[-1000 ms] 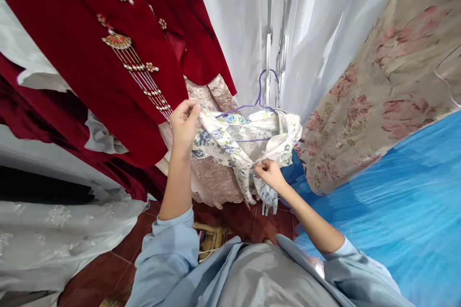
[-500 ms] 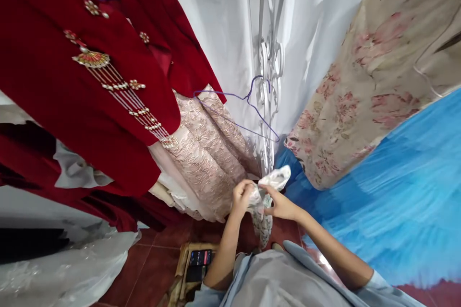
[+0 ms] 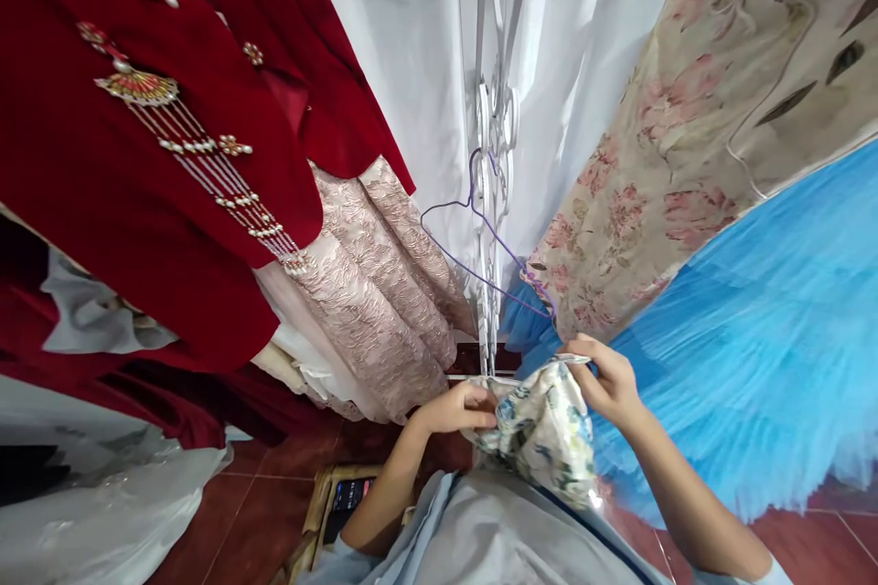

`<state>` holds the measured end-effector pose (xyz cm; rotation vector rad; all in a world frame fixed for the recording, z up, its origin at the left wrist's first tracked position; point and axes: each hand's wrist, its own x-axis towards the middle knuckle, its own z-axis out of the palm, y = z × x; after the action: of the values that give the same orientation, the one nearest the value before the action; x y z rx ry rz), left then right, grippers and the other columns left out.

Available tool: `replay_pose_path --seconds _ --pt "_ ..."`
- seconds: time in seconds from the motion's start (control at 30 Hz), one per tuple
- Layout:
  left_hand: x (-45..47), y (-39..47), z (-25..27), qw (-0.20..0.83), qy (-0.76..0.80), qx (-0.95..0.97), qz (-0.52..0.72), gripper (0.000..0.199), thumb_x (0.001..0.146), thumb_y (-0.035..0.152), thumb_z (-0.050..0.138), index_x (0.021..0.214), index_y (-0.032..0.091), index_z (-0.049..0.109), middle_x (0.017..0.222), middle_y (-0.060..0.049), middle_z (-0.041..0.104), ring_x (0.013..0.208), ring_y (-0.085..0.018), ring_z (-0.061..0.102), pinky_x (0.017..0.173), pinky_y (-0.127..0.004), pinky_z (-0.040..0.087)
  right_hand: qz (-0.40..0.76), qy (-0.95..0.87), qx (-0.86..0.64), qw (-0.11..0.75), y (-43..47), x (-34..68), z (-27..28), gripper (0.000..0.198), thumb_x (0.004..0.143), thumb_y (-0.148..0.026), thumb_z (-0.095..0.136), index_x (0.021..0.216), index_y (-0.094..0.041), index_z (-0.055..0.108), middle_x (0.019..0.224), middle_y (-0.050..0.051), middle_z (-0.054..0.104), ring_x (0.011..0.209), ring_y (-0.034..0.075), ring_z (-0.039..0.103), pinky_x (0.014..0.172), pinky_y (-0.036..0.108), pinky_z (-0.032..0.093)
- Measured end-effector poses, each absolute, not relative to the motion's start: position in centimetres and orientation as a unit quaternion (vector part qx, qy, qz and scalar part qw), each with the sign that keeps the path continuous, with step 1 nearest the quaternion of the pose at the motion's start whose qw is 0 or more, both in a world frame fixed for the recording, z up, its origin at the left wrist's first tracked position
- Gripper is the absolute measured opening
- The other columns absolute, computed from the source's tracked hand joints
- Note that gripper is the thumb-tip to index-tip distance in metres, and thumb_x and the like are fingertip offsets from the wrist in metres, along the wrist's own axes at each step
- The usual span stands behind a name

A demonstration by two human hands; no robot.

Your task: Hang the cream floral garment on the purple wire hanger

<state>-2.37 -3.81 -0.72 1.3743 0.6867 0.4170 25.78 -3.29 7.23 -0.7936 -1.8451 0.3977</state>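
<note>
Between my hands, close to my body, a floral garment (image 3: 545,425) in cream with blue and green print is spread out. My left hand (image 3: 453,409) has its fingers closed on the garment's left upper edge. On the other side, my right hand (image 3: 604,377) pinches the right upper corner. The cloth hangs in folds below my fingers, so its full shape does not show. A purple wire hanger (image 3: 472,201) with nothing on it hangs from the white metal rack (image 3: 486,247), just beyond my hands.
Red velvet clothing (image 3: 206,201) with beaded ornaments and a pink brocade garment (image 3: 384,292) hang left. A beige floral dress (image 3: 637,192) and blue tulle (image 3: 741,338) hang right. A phone (image 3: 351,494) lies on a wooden stool (image 3: 316,503) at lower left, above the red tiled floor (image 3: 237,512).
My hands have moved apart, and the bunched floral cloth is now spread between them. My right hand has moved right. The purple hanger has swung and turned.
</note>
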Motion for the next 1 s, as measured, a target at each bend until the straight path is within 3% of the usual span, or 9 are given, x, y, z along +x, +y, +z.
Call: replay_pose_path --seconds 0.13,0.2,0.3,0.43,0.57,0.73,0.8,0.9,1.0 --pt "-1.8 -6.1 0.3 0.632 0.277 0.688 0.227 0.041 0.088 0.055 0.069 0.098 0.016 0.076 0.104 -0.01 0.07 0.098 -0.022 0.064 0.095 -0.036 0.048 0.092 -0.76 -0.265 0.586 -0.5 24.7 11.3 0.018 0.092 -0.013 0.055 0.099 -0.023 0.068 0.084 0.006 0.07 0.076 0.021 0.067 0.069 0.034 0.054" --pt "-0.7 -6.4 0.8 0.594 0.273 0.701 0.284 0.042 0.083 0.05 0.077 0.109 0.018 0.072 0.12 -0.011 0.066 0.115 -0.025 0.06 0.106 -0.039 0.043 0.069 -0.763 -0.244 0.595 0.7 23.7 12.7 0.019 0.09 -0.012 0.057 0.098 -0.023 0.069 0.084 0.006 0.069 0.076 0.021 0.067 0.069 0.035 0.054" --pt "1.6 -6.0 1.1 0.582 0.289 0.675 0.349 0.062 0.074 0.045 0.086 0.124 0.02 0.06 0.132 -0.012 0.059 0.126 -0.026 0.054 0.114 -0.041 0.038 0.018 -0.74 -0.282 0.611 2.1 23.0 14.1 0.016 0.086 -0.014 0.063 0.095 -0.023 0.071 0.093 0.008 0.068 0.085 0.022 0.067 0.076 0.037 0.053" --pt "4.7 -5.2 0.0 0.609 0.319 0.628 0.365 0.051 0.085 0.041 0.075 0.128 0.02 0.058 0.125 -0.01 0.064 0.118 -0.024 0.06 0.108 -0.038 0.044 0.091 -0.703 -0.395 0.584 4.6 23.2 15.0 0.009 0.088 -0.024 0.064 0.093 -0.023 0.071 0.105 0.01 0.07 0.095 0.025 0.067 0.079 0.036 0.052" --pt "4.3 -5.1 -2.1 0.579 0.395 0.641 0.312 0.029 0.091 0.036 0.063 0.111 0.016 0.069 0.106 -0.008 0.072 0.098 -0.024 0.065 0.091 -0.035 0.051 0.318 -0.683 -0.409 0.514 7.6 22.1 14.5 0.019 0.094 -0.039 0.057 0.098 -0.022 0.064 0.077 0.002 0.068 0.061 0.017 0.058 0.056 0.027 0.046" --pt "-2.7 -3.9 -3.4 0.453 0.499 0.677 0.295 0.017 0.089 0.025 0.056 0.088 0.017 0.071 0.08 -0.003 0.07 0.075 -0.02 0.059 0.077 -0.032 0.05 0.373 -0.633 -0.41 0.54 10.0 21.1 13.8 0.026 0.088 -0.047 0.063 0.092 -0.022 0.062 0.061 -0.003 0.055 0.052 0.015 0.052 0.049 0.025 0.041" --pt "-6.4 -2.1 -2.5 0.366 0.536 0.689 0.322 0.016 0.081 0.016 0.056 0.08 0.019 0.071 0.077 -0.004 0.068 0.076 -0.021 0.058 0.079 -0.033 0.049 0.386 -0.637 -0.413 0.524 10.2 21.6 13.9 0.027 0.087 -0.048 0.064 0.091 -0.021 0.064 0.06 -0.003 0.056 0.053 0.016 0.054 0.049 0.026 0.042" --pt "-11.7 2.2 0.1 0.217 0.58 0.688 0.378 0.028 0.068 0.007 0.053 0.081 0.021 0.073 0.092 -0.007 0.07 0.093 -0.026 0.059 0.093 -0.039 0.046 0.396 -0.647 -0.415 0.502 9.9 22.5 14.0 0.03 0.085 -0.049 0.068 0.082 -0.02 0.065 0.06 -0.001 0.059 0.055 0.017 0.056 0.049 0.026 0.043" --pt "-15.3 7.7 3.4 0.179 0.587 0.688 0.386 0.029 0.065 0.006 0.049 0.078 0.019 0.071 0.092 -0.007 0.069 0.096 -0.025 0.059 0.095 -0.038 0.044 0.392 -0.626 -0.42 0.528 9.0 23.0 13.9 0.034 0.084 -0.052 0.069 0.075 -0.02 0.062 0.061 0.0 0.06 0.053 0.016 0.053 0.048 0.026 0.042"
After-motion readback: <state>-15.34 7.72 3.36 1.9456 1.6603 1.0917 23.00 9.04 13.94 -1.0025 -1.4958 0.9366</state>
